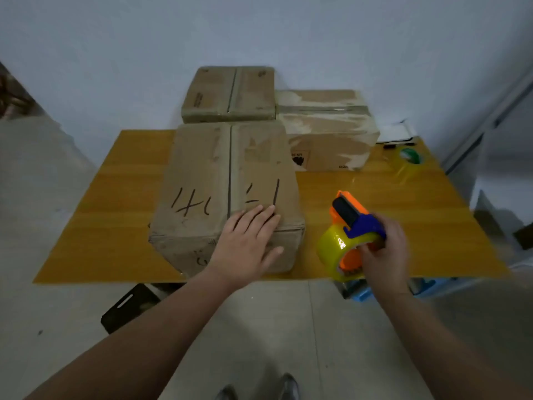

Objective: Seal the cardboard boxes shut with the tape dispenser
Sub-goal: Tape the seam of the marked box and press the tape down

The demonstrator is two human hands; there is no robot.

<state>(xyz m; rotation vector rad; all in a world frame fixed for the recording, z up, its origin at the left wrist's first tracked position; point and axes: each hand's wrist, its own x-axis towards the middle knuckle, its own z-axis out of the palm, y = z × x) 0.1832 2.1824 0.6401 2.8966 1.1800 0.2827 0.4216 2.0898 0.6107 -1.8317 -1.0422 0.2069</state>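
Observation:
A cardboard box [202, 180] with black marker writing stands at the front of the yellow table [403, 203], its two top flaps meeting along a centre seam. My left hand [248, 243] lies flat with straight fingers on the box's near right corner, thumb down the front face. My right hand [386, 252] grips an orange and blue tape dispenser [350, 226] with a yellowish clear tape roll, held just above the table to the right of the box. Two more boxes stand behind: one [230, 93] at the back, one heavily taped [328, 128] at the back right.
A spare roll of clear tape [408, 163] with a green core lies on the table's far right. White items [395, 134] sit by the wall behind it. A dark object [129, 307] and a blue object [366, 293] lie on the floor below the table's front edge.

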